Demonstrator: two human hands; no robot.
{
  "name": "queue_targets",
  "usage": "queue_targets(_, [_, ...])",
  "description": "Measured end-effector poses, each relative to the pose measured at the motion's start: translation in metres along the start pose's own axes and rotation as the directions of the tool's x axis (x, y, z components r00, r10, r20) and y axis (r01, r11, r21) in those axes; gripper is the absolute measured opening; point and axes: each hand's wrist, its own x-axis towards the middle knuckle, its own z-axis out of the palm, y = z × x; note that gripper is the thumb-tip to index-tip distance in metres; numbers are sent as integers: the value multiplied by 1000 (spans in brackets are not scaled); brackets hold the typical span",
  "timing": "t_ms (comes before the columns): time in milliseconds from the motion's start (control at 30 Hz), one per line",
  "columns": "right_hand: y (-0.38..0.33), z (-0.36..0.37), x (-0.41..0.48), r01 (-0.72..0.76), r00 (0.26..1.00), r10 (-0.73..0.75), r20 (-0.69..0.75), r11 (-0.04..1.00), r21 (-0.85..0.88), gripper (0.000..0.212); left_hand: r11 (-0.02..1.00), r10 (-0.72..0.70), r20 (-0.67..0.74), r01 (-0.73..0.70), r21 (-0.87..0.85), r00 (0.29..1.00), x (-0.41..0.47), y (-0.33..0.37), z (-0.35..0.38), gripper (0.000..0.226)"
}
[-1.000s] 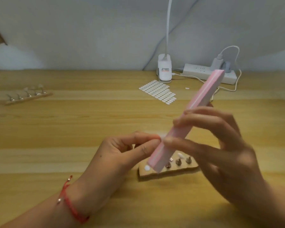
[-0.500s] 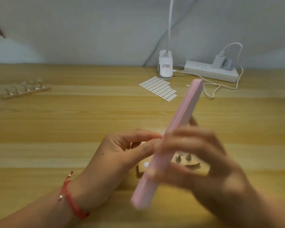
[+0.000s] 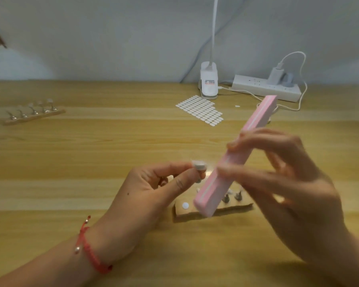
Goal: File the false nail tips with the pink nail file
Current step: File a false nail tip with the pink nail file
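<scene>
My left hand (image 3: 153, 189) pinches a small metal peg with a pale false nail tip (image 3: 199, 164) on its top, between thumb and forefinger. My right hand (image 3: 282, 183) grips the long pink nail file (image 3: 234, 158), which slants from lower left to upper right. The file's side lies right beside the tip; whether they touch I cannot tell. Under the file sits a wooden nail stand (image 3: 214, 210) with a few metal pegs, partly hidden by the file and my right hand.
A second wooden stand with pegs (image 3: 34, 112) lies at the far left. A sheet of white oval stickers (image 3: 201, 109), a white clip lamp base (image 3: 209, 83) and a power strip with cables (image 3: 265, 87) stand at the back of the wooden table (image 3: 91, 158).
The pink file slid down and forward past the nail tip, then came back up and to the right. My left hand stayed in place holding the tip.
</scene>
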Motion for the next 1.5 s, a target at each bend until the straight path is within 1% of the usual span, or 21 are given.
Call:
queue_targets(67, [-6,3,-1,83,995,-81,51,996,-40,42,997,44,-10,-44,62,999,-1,-2,1,37])
queue_targets(100, [-3,1,1,89,994,-84,65,993,-77,39,989,89,-8,-88,117,996,-1,-4,1,35])
queue_targets(200, [-1,3,4,5,999,1,50,995,-103,36,942,229,-18,-217,257,973,-1,-1,0,22])
queue_targets(267, [-8,7,0,61,995,-56,84,996,-58,25,866,347,-19,-313,391,938,-1,-1,-1,18])
queue_targets(300, [-10,9,-1,88,991,-83,108,995,-49,26,813,407,-10,-357,460,913,-1,0,-1,16])
queue_targets(367, [-6,5,1,51,992,-44,118,997,-57,26,704,499,19,-418,574,866,0,0,-3,12])
queue_targets(433, [-4,4,3,-42,995,48,87,997,-68,32,626,553,33,-441,644,833,0,1,-4,11])
queue_targets(467, [-7,7,1,-35,995,41,95,997,-67,34,598,570,36,-445,666,821,0,2,-4,11])
queue_targets(533, [-12,9,0,49,990,-39,134,996,-77,32,549,597,50,-453,703,801,0,3,-3,11])
queue_targets(667, [-7,3,5,5,992,10,125,992,-123,29,473,626,60,-440,764,778,1,4,-4,12])
queue_targets(733, [-13,8,2,59,986,-42,160,993,-101,30,441,641,78,-449,777,764,1,4,-3,10])
queue_targets(800, [-12,7,2,82,982,-59,181,989,-124,31,441,643,77,-451,776,762,1,4,-4,11])
queue_targets(900, [-10,6,4,33,991,-12,134,987,-157,28,459,635,63,-442,771,770,1,4,-5,11])
queue_targets(1000, [-16,12,0,108,982,-85,171,986,-127,36,466,623,81,-452,760,778,0,3,-4,11])
queue_targets(1067, [-9,7,3,42,989,-21,148,989,-143,27,482,619,61,-440,758,783,1,2,-5,11])
queue_targets(1133, [-8,6,3,-11,993,26,112,991,-130,25,499,613,44,-429,753,789,1,3,-4,11])
queue_targets(1233, [-18,16,-3,98,986,-86,141,992,-81,34,501,610,74,-456,736,789,1,2,-2,10])
queue_targets(1267, [-14,13,-1,91,987,-80,137,993,-78,31,510,604,82,-463,725,793,0,2,-3,10])
queue_targets(1333, [11,-2,8,-32,998,39,55,990,-135,22,556,591,68,-467,687,804,-2,1,-5,11])
queue_targets(1400, [35,-19,13,-192,981,185,-53,960,-203,36,632,567,38,-464,621,823,-3,1,-5,11])
queue_targets(1500, [50,-24,3,-291,955,276,-111,943,-162,41,720,518,-12,-428,547,856,-1,-3,-6,11])
